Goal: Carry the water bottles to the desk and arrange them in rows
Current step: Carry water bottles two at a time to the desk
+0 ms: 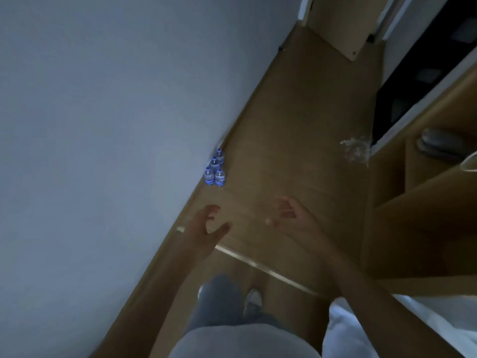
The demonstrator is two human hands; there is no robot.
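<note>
Both hands reach forward over the wooden floor with nothing in them: the left hand has its fingers loosely spread and slightly curved, and the right hand, blurred, is likewise spread with the palm turned inward. Ahead of them, well apart from either hand, four water bottles stand upright on the floor in a tight cluster, right against the base of the pale wall. They are small clear plastic bottles with blue caps and bluish labels; two stand side by side nearest the person, and two more line up behind them along the wall. The floor is smooth tan wood-look boards, crossed by a metallic threshold strip near the person's feet. On the right stands tan wooden shelving, and a crumpled piece of clear plastic wrap lies on the floor beside it. One pair of grey shoes rests in the shelving.
</note>
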